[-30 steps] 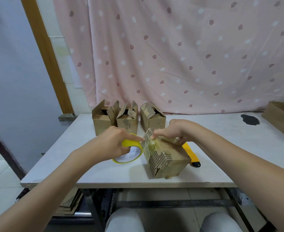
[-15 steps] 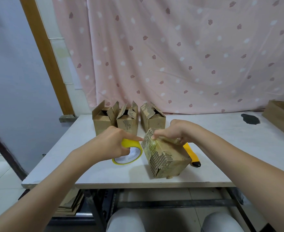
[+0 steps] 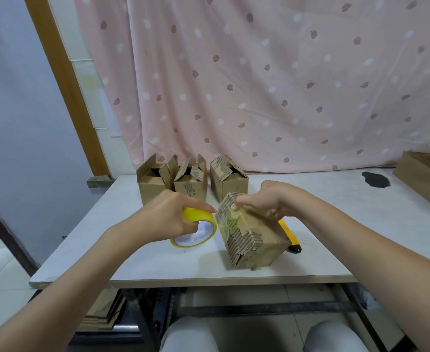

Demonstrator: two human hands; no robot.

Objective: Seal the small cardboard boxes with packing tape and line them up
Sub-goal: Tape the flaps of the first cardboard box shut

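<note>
Head view, items listed largest first.

Curtain (image 3: 272,85): pink, spotted, hanging behind everything.

Surface (image 3: 335,224): pale top carrying all the task items; a dark patch (image 3: 376,179) is lying toward its far right.

Open crate (image 3: 424,184): brown, sitting at the right edge, partly out of frame.

Box in hand (image 3: 252,237): small cardboard box lying tilted near the front edge, clear tape glinting across its upper face.

Three waiting boxes (image 3: 155,184), (image 3: 192,185), (image 3: 230,181): standing in a row at the back left, flaps up, not yet sealed.

Left hand (image 3: 169,215): fingers curling round the tape roll, index finger reaching toward the box corner.

Right hand (image 3: 264,199): fingers pinching and pressing the tape end down onto the box's top edge.

Tape roll (image 3: 196,229): yellow, resting on the surface just beside the box, touching or nearly touching it.

Knife (image 3: 288,237): yellow handle with a dark tip, lying just behind the box.

Handling note, a judgement: the strip is being anchored; it should be held taut and centred over the flap seam, then smoothed outward so no bubble or crease is lifting the edge.

Markings: dark print is showing on the middle waiting box and grey print inside the roll's core; both are too small to read.
</note>
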